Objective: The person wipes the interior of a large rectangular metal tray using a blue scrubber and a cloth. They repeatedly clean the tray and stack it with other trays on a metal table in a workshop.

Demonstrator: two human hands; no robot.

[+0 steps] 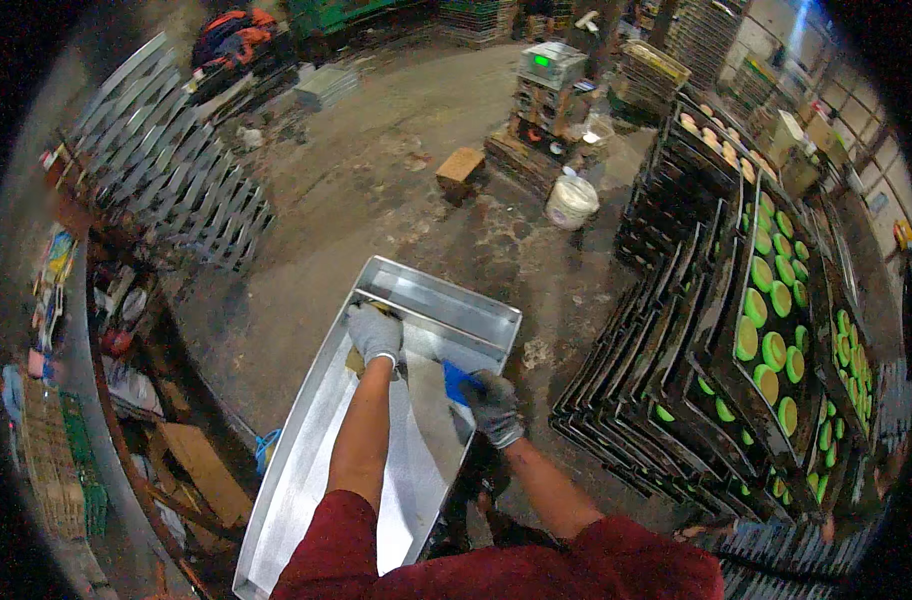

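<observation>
A long shiny metal tray (311, 470) with raised walls and a crossbar near its far end lies before me at a slant. My left hand (374, 335), in a grey glove, is down inside it near the crossbar, its fingers curled round a yellowish-brown piece (355, 362) that the hand mostly covers. At the tray's right wall is my right hand (496, 408), in a darker, soiled grey glove. It is closed on a flat blue scraper (460, 383), held over the tray's edge. The surface the tray rests on is hidden.
On the right stand stacked dark trays (676, 330) of round green pieces (774, 350). Farther off are a white bucket (573, 200), a brown block (461, 172) and a scale with a green display (554, 65). Stacked metal trays (166, 150) lean at left, above a cluttered shelf (126, 380).
</observation>
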